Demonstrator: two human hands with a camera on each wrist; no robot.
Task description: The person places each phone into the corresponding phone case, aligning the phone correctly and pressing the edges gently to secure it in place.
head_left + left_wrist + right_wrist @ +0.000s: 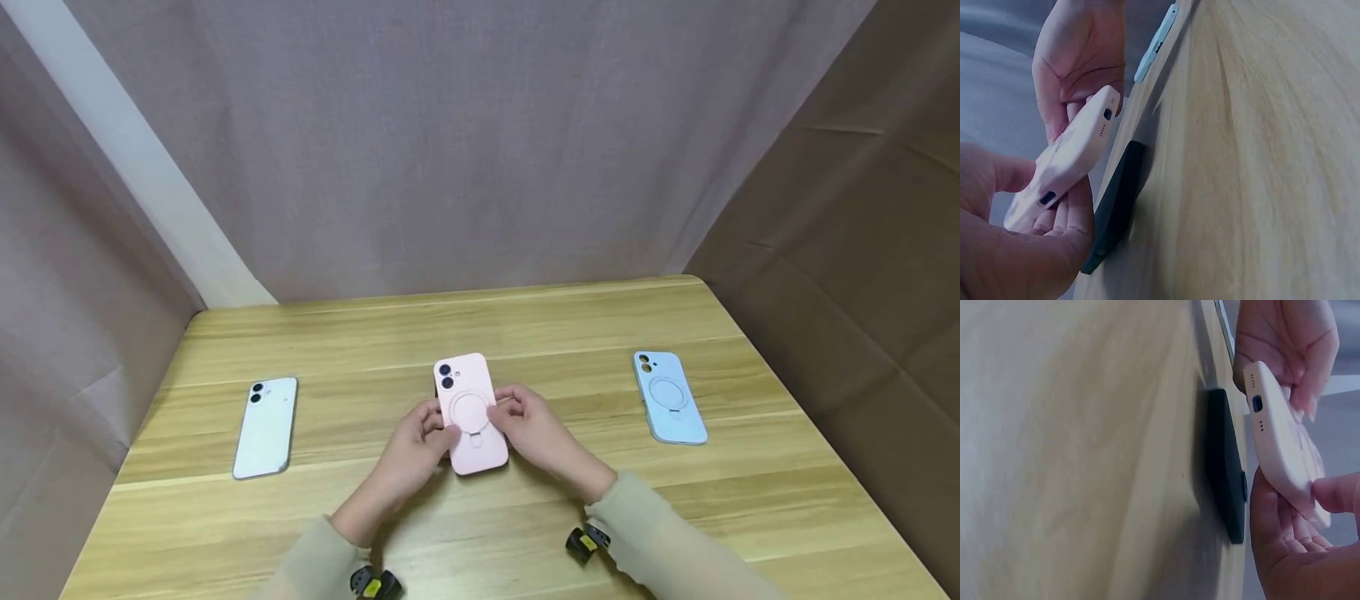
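Observation:
Both hands hold a phone in a pink case (480,454), raised over the table with its back up. Two dark camera lenses and a ring outline show on the back. My left hand (414,446) grips one long side, thumb on the back and fingers beneath, as the left wrist view shows. On the opposite side, my right hand (536,427) holds it the same way. A port opening shows on the end of the pink case (1272,425). Below it, a flat black object (1222,462) lies on the table, mostly hidden in the head view.
A white phone (266,429) lies back up on the left of the wooden table (570,333). To the right lies a light blue phone case (678,425) with a ring outline, wood showing through its camera holes. Grey curtains (480,150) stand behind the table.

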